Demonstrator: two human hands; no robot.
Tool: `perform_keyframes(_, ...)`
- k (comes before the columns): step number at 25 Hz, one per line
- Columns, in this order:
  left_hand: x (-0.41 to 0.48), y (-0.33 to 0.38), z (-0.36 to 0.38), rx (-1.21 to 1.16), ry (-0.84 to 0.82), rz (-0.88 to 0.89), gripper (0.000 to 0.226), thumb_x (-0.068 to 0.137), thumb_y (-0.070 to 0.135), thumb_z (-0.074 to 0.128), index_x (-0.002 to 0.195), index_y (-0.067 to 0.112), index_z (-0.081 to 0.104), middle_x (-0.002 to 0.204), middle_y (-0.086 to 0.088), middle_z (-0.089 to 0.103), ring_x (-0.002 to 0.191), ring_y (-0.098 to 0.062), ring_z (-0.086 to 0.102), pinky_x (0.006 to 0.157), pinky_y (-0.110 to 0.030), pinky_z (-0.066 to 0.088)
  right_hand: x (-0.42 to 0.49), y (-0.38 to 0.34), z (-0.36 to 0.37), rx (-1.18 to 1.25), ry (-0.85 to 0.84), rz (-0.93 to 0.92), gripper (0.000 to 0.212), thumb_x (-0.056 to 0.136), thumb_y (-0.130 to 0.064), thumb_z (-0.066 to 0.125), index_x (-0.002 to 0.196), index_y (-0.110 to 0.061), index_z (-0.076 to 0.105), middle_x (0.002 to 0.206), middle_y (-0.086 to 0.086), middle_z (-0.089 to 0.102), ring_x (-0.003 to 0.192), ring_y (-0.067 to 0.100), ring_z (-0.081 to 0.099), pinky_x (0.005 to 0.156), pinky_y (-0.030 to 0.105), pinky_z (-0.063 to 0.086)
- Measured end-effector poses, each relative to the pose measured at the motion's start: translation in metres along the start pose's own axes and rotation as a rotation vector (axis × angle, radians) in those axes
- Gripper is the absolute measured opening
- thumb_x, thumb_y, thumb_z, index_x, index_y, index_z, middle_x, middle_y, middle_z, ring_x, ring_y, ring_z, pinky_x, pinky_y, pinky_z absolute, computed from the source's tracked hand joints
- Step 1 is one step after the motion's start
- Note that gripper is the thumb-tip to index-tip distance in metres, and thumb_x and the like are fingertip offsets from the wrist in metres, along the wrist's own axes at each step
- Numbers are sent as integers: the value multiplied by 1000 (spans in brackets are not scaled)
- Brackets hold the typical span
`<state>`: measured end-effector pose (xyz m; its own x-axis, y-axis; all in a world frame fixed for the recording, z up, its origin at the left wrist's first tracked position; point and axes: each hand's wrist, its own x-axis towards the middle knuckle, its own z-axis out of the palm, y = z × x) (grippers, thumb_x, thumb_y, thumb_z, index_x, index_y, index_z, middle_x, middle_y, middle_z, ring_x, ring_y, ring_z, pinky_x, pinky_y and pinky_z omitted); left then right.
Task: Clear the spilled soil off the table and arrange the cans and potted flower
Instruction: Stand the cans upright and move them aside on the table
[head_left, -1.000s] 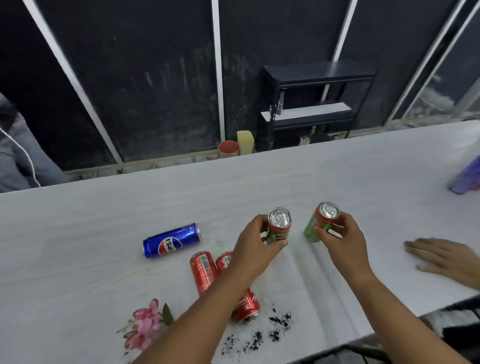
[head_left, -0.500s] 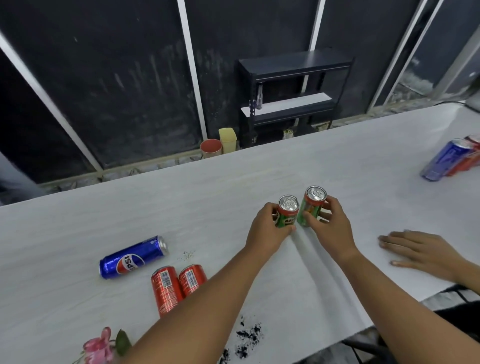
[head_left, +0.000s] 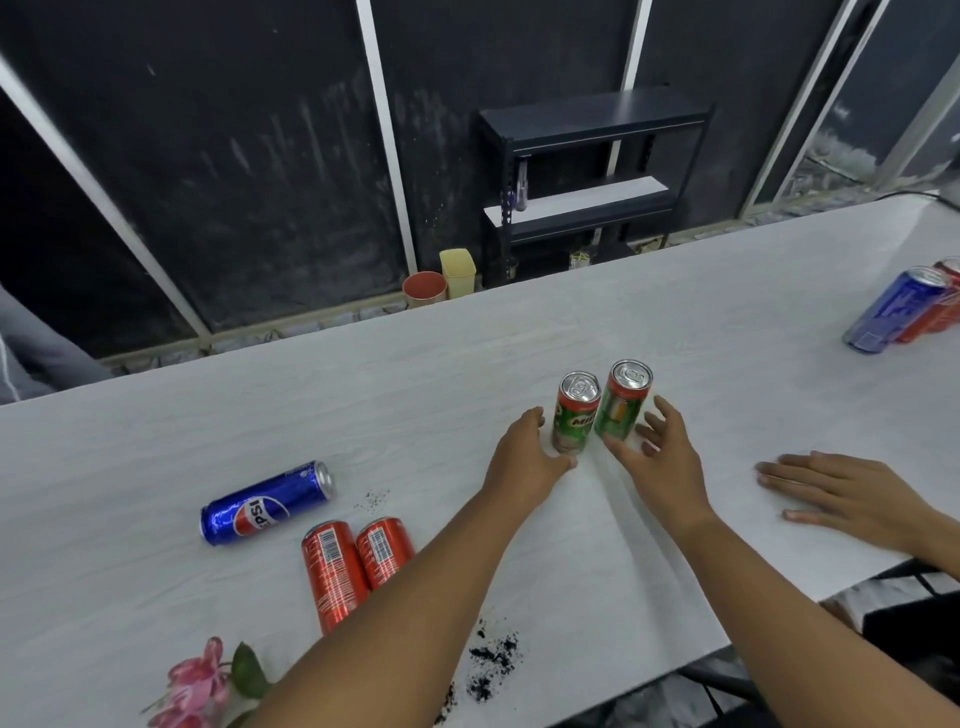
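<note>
White table (head_left: 727, 322) against a dark panelled wall, black shelf (head_left: 592, 171) behind. Upright mid-table, side by side: left green can (head_left: 576, 410) and right green can (head_left: 623, 405). Curved round the left green can's base, left hand (head_left: 522, 460); gripping or merely touching, cannot tell. Beside the right green can, right hand (head_left: 660, 457), fingers spread wide, holding nothing. Lying flat further left: blue can (head_left: 267, 504), two red cans (head_left: 335, 571). At the near edge, spilled soil (head_left: 488, 665) and pink flower (head_left: 197, 686). Flat on the table at right, another person's hand (head_left: 841, 499)
</note>
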<state>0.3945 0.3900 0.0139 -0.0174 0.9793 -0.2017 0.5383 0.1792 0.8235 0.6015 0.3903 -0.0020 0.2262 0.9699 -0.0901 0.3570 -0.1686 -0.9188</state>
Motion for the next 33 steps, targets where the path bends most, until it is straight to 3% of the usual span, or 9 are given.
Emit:
perform_keyframes(6, -62, -38, -69, 0, 122, 72, 60, 97, 33, 79, 150, 34, 51, 153, 15, 57, 140, -2, 53, 110, -26, 45, -76, 17, 27, -100, 82, -25, 58, 92, -40, 81, 144, -36, 53, 144, -12, 61, 135, 11, 57, 98, 31, 45)
perform_keyframes(14, -126, -102, -186, 8, 325, 13, 43, 99, 36, 75, 138, 44, 59, 143, 26, 60, 132, 5, 55, 107, -28, 48, -134, -32, 107, -82, -186, -157, 40, 94, -43, 78, 131, -41, 63, 133, -25, 64, 125, -3, 57, 96, 26, 45)
perform_keyframes(17, -140, -130, -218, 10, 393, -23, 42, 100, 32, 75, 138, 41, 61, 140, 23, 62, 128, 1, 58, 102, -24, 50, -152, -51, 135, -67, -287, -179, 35, 94, -41, 79, 127, -44, 65, 130, -26, 65, 124, -11, 56, 97, 19, 45)
perform_keyframes(20, -151, -159, -247, 69, 446, -44, 44, 99, 26, 75, 140, 36, 62, 141, 16, 64, 122, -3, 60, 99, -24, 52, -163, -75, 158, -92, -358, -211, 34, 95, -41, 79, 126, -41, 67, 129, -23, 67, 123, -5, 59, 92, 13, 42)
perform_keyframes(22, -155, -176, -264, 104, 459, -67, 46, 99, 26, 76, 140, 37, 60, 142, 16, 61, 120, -3, 58, 95, -19, 51, -167, -86, 163, -110, -385, -204, 32, 93, -45, 80, 123, -43, 67, 127, -23, 66, 121, -3, 60, 89, 15, 43)
perform_keyframes(25, -159, -200, -284, 129, 439, -110, 51, 96, 30, 80, 141, 38, 59, 140, 20, 58, 119, 1, 55, 84, -6, 38, -184, -85, 159, -146, -410, -173, 33, 90, -49, 81, 120, -47, 67, 124, -23, 67, 117, -3, 61, 84, 19, 46)
perform_keyframes(29, -162, -222, -292, 140, 351, -129, 64, 89, 37, 87, 144, 36, 57, 131, 22, 53, 100, 11, 55, 77, -6, 36, -211, -74, 154, -192, -415, -118, 39, 89, -51, 82, 124, -46, 66, 126, -24, 66, 113, -1, 63, 82, 24, 50)
perform_keyframes(33, -158, -233, -289, 113, 334, -91, 65, 86, 30, 89, 143, 35, 57, 130, 19, 56, 103, 17, 53, 81, -8, 39, -231, -66, 154, -230, -406, -102, 47, 88, -57, 80, 130, -48, 62, 123, -26, 67, 102, 0, 67, 80, 29, 58)
